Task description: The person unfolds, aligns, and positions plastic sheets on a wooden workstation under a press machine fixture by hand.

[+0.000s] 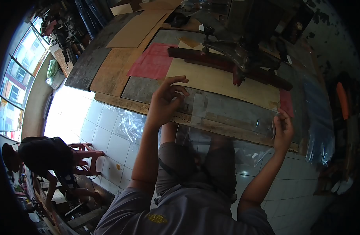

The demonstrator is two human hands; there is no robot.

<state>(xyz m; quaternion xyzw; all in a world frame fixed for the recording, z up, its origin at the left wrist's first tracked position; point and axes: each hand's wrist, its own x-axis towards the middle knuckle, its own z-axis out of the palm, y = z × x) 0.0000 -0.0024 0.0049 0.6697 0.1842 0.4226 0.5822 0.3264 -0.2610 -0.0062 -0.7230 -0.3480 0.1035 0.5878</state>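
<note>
My left hand (167, 102) hovers over the front left of the worktable, its fingers curved and apart with nothing visible between them. My right hand (282, 128) pinches the right end of a clear plastic sheet (237, 117) between thumb and fingers. The sheet stretches left across the table's front edge, and its left end lies a little to the right of my left hand. Behind both hands, a long dark red press bar (211, 64) on a metal linkage lies over a yellowish sheet (223, 84). Pink material (152, 60) shows at both ends of the yellowish sheet.
Brown cardboard (135, 29) lies at the back left of the worktable. A stack of clear plastic (320, 121) hangs over the right edge, near an orange handle (342, 100). More plastic (131, 125) is below the table. Another person (46, 156) bends near a red stool (88, 158) at left.
</note>
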